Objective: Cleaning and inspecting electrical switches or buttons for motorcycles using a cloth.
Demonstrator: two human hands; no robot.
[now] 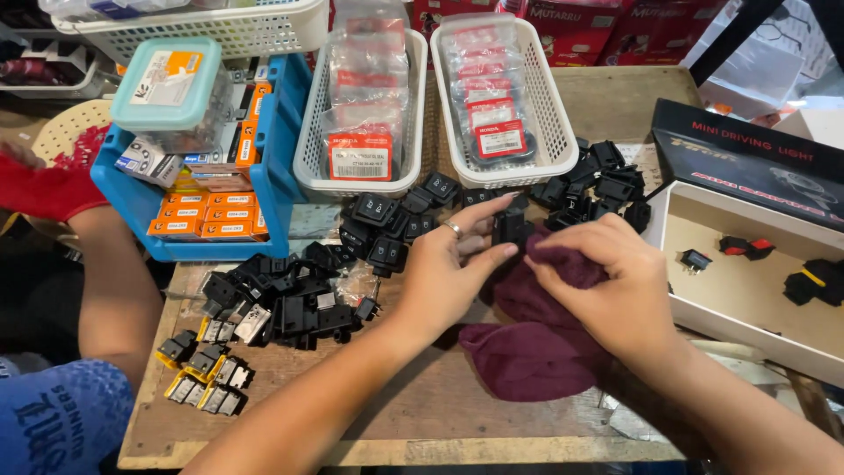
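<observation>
At the centre of the frame, the left hand (448, 268), a ring on one finger, pinches a small black plastic rocker switch (510, 225) between thumb and fingertips, holding it just above the wooden counter (413, 413). The right hand (607, 281) sits just to its right, fingers closed on a dark maroon cloth (527, 352) and pressing a fold of it against the switch. The rest of the cloth hangs down and lies bunched on the counter below both hands.

Behind the hands, across the middle of the frame, loose black switches (387, 224) are scattered, with a second heap (598, 180) toward the upper right. To the left of centre lies a pile of black plastic parts (281, 295), and below it, in the lower left, a cluster of small yellow-and-grey parts (204, 374).

Along the top stand two white plastic mesh baskets (549, 132) filled with clear bagged parts bearing red labels. At the upper left, a blue plastic crate (281, 158) holds small orange boxes, with a clear tub with a pale teal lid (171, 88) resting on top. At the right edge, an open white cardboard box (747, 330) contains a few black and red switches, with its black lid (747, 158) behind it.

Another person's arm (110, 290), with a red sleeve above it, reaches down the left edge.
</observation>
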